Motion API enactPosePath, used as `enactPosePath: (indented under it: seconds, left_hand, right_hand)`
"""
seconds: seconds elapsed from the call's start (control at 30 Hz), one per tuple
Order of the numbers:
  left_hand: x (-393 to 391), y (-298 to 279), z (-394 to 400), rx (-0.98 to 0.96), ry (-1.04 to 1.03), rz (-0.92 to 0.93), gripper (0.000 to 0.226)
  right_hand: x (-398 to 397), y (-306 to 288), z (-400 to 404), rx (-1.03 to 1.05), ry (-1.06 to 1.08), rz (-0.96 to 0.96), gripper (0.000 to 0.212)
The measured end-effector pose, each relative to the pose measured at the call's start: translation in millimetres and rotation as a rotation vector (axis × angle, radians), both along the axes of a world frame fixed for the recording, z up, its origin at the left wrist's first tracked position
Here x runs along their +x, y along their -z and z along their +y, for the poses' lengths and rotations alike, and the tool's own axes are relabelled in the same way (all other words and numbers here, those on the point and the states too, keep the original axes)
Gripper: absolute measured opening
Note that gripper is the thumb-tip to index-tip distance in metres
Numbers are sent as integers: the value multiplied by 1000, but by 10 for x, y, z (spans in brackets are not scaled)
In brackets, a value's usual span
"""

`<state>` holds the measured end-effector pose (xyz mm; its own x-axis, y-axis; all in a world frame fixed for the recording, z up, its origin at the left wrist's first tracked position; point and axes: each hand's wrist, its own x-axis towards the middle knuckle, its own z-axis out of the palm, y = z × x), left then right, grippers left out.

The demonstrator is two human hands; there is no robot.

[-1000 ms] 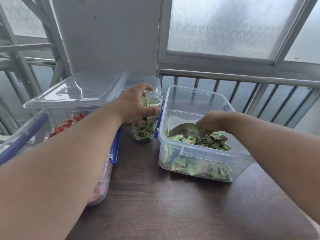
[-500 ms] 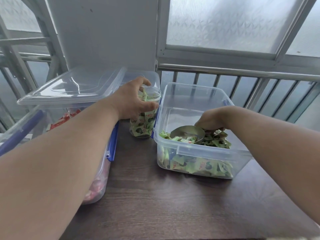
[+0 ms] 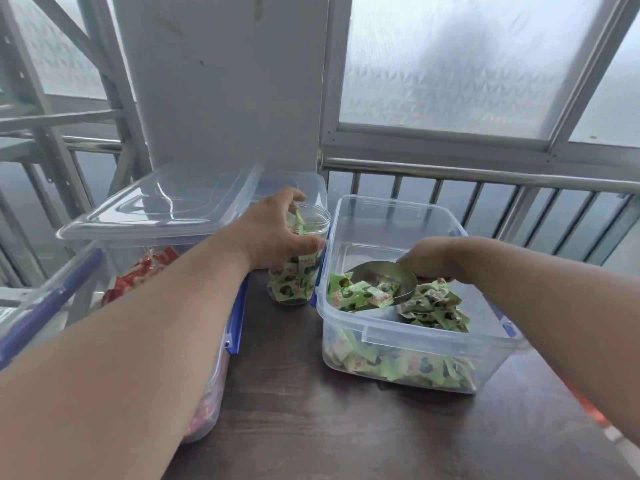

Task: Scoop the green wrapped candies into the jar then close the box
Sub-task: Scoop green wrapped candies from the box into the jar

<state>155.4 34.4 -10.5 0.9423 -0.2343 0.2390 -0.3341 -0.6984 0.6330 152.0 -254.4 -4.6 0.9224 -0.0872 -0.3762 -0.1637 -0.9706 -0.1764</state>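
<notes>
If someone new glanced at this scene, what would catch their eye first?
Most likely the clear plastic box of green wrapped candies at right, where the right hand holds a metal scoop loaded with candies. Next, the left hand gripping the clear round jar, partly filled, at centre.

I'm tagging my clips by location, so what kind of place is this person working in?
Probably an enclosed home balcony or a window-side nook, not a shop. A dark wooden table stands against a metal railing under frosted sliding windows, with household plastic boxes of candies on it.
</notes>
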Motion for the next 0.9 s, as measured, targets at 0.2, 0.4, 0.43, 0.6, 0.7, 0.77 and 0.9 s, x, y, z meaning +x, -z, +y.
enactPosePath:
  seconds: [0.2, 0.4, 0.43, 0.6, 0.7, 0.77, 0.9]
  left_hand:
    - [-33, -15, 0, 13, 8, -6, 92]
    - [-57, -4, 2, -18, 41, 13, 100]
    - [-59, -9, 2, -26, 49, 15, 101]
    - [-69, -14, 11, -58, 77, 17, 106]
    - [-66, -1, 14, -76, 79, 28, 108]
    - [-60, 3, 14, -90, 77, 44, 110]
    - [-92, -9, 14, -193, 88, 43, 110]
  right_hand:
    - [115, -139, -71, 74, 53, -200, 27]
    - [118, -270, -208, 225, 115, -219, 28]
    - [118, -267, -220, 253, 125, -223, 29]
    - [167, -386, -131, 277, 139, -276, 31]
    - [246, -571, 25, 259, 167, -356, 22]
    - [307, -679, 164, 247, 155, -410, 18]
    - [399, -866, 445, -12, 76, -544, 30]
